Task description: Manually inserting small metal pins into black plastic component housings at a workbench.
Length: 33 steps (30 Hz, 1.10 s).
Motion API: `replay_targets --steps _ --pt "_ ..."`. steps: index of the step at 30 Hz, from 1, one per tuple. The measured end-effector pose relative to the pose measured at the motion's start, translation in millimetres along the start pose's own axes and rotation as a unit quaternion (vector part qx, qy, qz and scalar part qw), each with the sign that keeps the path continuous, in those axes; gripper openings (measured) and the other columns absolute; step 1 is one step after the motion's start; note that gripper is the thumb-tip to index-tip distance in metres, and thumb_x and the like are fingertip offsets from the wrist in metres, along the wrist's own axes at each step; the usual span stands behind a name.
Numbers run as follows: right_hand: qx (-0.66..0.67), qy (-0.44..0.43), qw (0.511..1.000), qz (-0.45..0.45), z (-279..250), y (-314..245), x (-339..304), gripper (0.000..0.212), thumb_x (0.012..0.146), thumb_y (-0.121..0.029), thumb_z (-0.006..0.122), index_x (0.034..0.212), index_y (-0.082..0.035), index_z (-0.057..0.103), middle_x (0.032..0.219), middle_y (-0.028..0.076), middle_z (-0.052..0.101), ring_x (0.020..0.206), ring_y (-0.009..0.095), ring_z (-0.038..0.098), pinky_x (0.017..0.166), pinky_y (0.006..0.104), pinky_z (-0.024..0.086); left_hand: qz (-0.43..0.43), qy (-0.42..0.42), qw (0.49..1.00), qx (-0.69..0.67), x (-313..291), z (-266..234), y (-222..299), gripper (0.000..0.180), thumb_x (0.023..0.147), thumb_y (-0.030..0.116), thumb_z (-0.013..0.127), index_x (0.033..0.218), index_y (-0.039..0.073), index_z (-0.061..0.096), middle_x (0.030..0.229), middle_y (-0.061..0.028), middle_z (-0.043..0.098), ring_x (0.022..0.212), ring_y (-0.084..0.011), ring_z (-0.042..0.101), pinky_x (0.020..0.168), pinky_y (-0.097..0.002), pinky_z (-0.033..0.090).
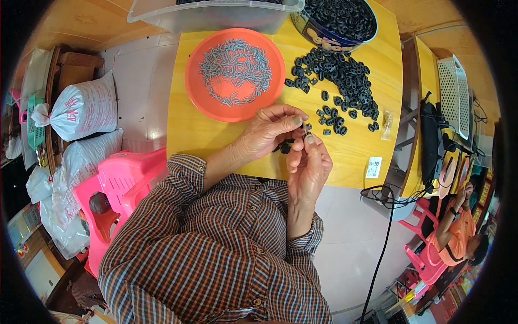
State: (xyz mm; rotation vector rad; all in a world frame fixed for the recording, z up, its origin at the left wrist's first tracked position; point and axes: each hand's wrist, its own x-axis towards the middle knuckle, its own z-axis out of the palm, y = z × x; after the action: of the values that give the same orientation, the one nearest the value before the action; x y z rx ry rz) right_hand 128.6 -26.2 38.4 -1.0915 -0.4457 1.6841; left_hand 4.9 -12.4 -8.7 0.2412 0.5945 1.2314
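Over the front of the yellow table, my left hand (273, 129) and my right hand (310, 164) meet fingertip to fingertip. Between the left thumb and finger is a thin silver spring (305, 128). My right thumb and fingers pinch a small black cord lock part, mostly hidden by the fingertips. An orange round tray (195, 96) holds many loose silver springs (234, 65), beyond my left hand. Black two-hole cord lock pieces (345, 81) lie heaped past my right hand. A few dark pieces (284, 147) sit just under my hands.
A tin (329, 42) full of black pieces and a clear plastic bin (216, 17) stand at the back. On the right are a label (373, 167) and a black cable (386, 237). A pink chair (121, 178) and white sacks (89, 108) are left. Another person (456, 237) sits far right.
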Motion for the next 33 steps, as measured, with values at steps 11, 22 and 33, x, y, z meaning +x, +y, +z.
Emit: replay_targets --steps 11,22,33 --pt "0.075 -0.007 0.997 0.036 -4.0 1.3 1.8 0.016 0.092 -0.014 0.053 0.090 0.001 0.056 0.076 0.010 0.065 0.046 0.009 0.050 0.040 0.0200 0.039 0.000 0.011 1.000 0.005 -0.7 2.9 2.1 0.019 0.090 0.010 0.058 0.105 -0.001 0.060 0.086 -0.0070 0.062 0.079 -0.0146 0.059 0.074 -0.0289 0.050" --pt "0.050 0.000 0.998 0.027 -3.6 -0.5 0.5 0.016 0.091 -0.014 0.055 0.086 0.000 0.056 0.073 0.009 0.064 0.046 0.009 0.050 0.040 0.0192 0.038 0.002 0.017 0.996 0.091 -1.8 1.2 1.6 0.022 0.089 0.009 0.060 0.109 0.001 0.063 0.085 -0.0018 0.063 0.076 -0.0089 0.059 0.067 -0.0245 0.050" --pt "0.031 0.007 1.000 0.001 -11.5 1.1 4.2 0.016 0.092 -0.015 0.054 0.093 0.001 0.056 0.077 0.006 0.061 0.054 0.007 0.048 0.045 0.0184 0.038 0.140 -0.017 0.926 0.350 -3.2 8.1 -0.6 0.031 0.088 0.001 0.056 0.119 0.004 0.060 0.089 0.0005 0.064 0.081 -0.0038 0.056 0.073 -0.0195 0.047"
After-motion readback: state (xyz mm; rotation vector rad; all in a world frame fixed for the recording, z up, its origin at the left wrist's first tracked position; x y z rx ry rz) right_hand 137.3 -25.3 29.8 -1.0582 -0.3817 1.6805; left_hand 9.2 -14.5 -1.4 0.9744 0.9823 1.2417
